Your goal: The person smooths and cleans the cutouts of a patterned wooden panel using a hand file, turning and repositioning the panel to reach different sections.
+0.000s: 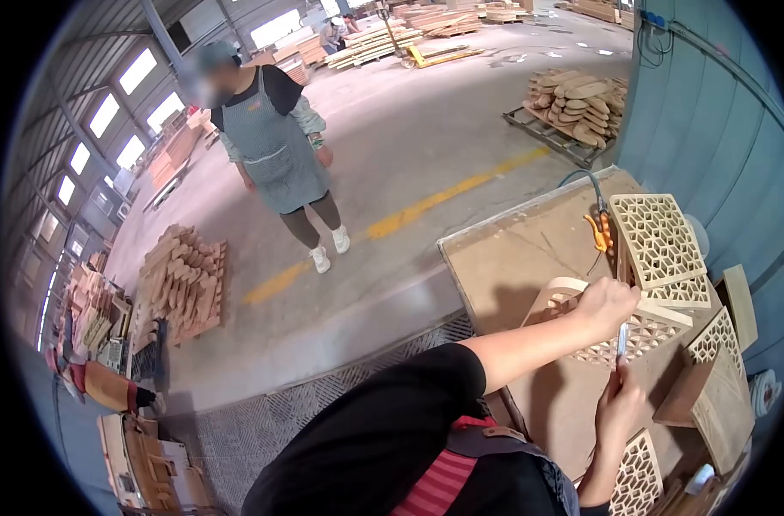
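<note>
My left hand [609, 305] is closed in a fist over a wooden lattice panel [645, 337] on the workbench. What its fingers hold, if anything, is hidden. Below it, my right hand [620, 402] is wrapped round the dark handle of a slim hand tool [622, 340] with a shiny metal blade. The blade points up toward my left hand and lies over the panel; I cannot tell whether it touches the wood. A curved wooden piece [557, 295] shows beside my left wrist.
More lattice panels [648, 236] are stacked at the bench's far side, near an orange-handled air gun [600, 232] on a hose. Angled boards [710, 400] stand at the right. Across the walkway a person in an apron [276, 142] stands near stacked wooden parts [181, 279].
</note>
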`<state>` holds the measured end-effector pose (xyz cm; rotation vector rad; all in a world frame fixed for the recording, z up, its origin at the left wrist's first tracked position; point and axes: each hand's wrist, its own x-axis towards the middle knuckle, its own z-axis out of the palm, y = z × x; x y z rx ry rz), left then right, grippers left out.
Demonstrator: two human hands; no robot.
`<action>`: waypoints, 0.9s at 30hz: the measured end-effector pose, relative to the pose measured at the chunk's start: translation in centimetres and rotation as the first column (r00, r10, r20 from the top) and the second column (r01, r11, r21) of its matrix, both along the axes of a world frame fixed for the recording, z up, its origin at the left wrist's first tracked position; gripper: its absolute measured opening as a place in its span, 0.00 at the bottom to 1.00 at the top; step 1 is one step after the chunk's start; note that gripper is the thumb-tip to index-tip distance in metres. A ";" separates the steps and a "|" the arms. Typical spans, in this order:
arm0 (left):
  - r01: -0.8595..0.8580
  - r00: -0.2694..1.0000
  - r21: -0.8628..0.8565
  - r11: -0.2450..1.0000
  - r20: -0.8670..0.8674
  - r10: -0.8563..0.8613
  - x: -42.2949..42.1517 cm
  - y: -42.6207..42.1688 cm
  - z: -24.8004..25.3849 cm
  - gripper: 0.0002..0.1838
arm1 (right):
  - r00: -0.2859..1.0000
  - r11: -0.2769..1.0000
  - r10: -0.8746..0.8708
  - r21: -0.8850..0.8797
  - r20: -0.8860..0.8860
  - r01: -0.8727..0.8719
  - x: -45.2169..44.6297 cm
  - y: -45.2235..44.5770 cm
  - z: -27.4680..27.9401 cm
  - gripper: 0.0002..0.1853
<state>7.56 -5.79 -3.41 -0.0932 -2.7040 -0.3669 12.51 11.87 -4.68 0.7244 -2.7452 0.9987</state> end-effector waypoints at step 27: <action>0.027 1.000 -0.011 1.000 0.015 -0.027 0.6 0.8 0.1 0.13 | 0.987 1.000 -0.024 -0.005 -0.159 0.023 -2.8 -1.0 -2.1 0.12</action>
